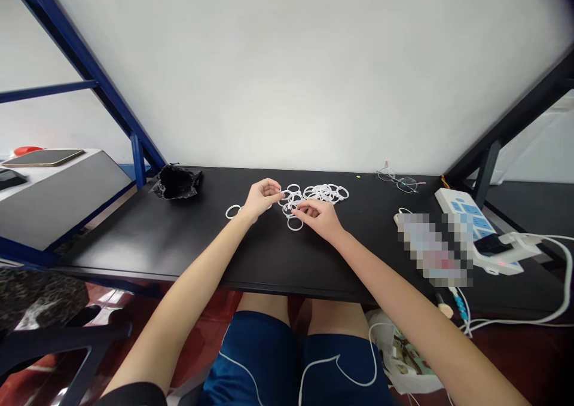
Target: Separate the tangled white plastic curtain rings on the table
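A pile of several white rings (323, 193) lies on the black table (179, 238) near the wall. My left hand (260, 198) is curled at the pile's left edge, its fingertips pinching a ring. My right hand (317, 217) rests just in front of the pile, fingers bent and pinched on another ring. A single ring (295, 224) lies beside my right hand. Another lone ring (232, 211) sits to the left of my left wrist.
A crumpled black bag (176, 182) lies at the back left. Eyeglasses (399, 180) sit at the back right. A white power strip (475, 226) with plugs and white cables lies at the right. A blue metal frame (134, 137) rises at the left.
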`<move>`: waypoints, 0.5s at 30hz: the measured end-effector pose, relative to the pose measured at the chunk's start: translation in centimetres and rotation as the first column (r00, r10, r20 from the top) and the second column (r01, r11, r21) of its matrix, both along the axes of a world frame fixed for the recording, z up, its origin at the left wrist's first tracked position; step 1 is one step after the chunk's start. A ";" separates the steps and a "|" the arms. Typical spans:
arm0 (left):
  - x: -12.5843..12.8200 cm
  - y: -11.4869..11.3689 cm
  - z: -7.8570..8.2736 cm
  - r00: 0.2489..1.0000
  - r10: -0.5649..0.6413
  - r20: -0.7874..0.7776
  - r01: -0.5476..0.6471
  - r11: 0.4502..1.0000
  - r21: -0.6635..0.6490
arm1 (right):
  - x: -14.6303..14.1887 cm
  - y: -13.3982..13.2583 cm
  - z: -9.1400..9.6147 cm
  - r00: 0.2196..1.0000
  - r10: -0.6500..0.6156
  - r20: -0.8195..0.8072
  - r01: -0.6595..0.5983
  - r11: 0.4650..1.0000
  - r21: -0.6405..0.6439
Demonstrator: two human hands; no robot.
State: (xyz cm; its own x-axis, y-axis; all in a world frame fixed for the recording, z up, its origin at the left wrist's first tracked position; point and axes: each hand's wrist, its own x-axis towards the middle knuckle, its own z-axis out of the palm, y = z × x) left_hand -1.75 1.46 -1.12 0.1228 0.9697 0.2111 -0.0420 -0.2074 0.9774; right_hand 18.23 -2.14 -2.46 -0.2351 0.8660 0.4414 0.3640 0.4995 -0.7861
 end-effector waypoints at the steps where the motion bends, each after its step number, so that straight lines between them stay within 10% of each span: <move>1: 0.3 -0.1 -0.1 1.000 0.013 0.000 -0.013 1.000 0.017 | 0.0 0.0 -0.1 1.000 0.009 0.010 -0.009 1.000 0.012; 15: 1.2 -0.9 0.0 0.997 -0.082 -0.003 0.082 0.996 -0.047 | 0.2 0.8 -0.6 0.990 -0.135 0.029 0.133 0.988 0.074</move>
